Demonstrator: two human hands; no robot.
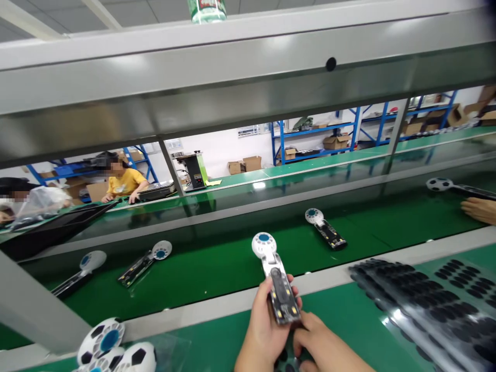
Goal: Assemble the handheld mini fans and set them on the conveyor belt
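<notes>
My left hand (263,323) is wrapped round the dark, see-through handle of a handheld device (282,294), which has small yellow squares along it. The device's white round head with a blue centre points away from me, over the edge of the green belt. My right hand (321,338) is curled just below the handle's lower end, fingertips close to it or touching. What those fingers pinch, if anything, is hidden. Under the right hand, part of a sheet with black round pieces (289,364) shows at the bottom edge.
More such devices lie on the green belt (217,268), one (325,227) to the right. Soccer-patterned heads (135,356) sit at lower left. Sheets of black discs (426,305) cover the right bench. Another person's hand (480,209) is near a device. Two people work across the line. A metal beam (248,103) crosses above.
</notes>
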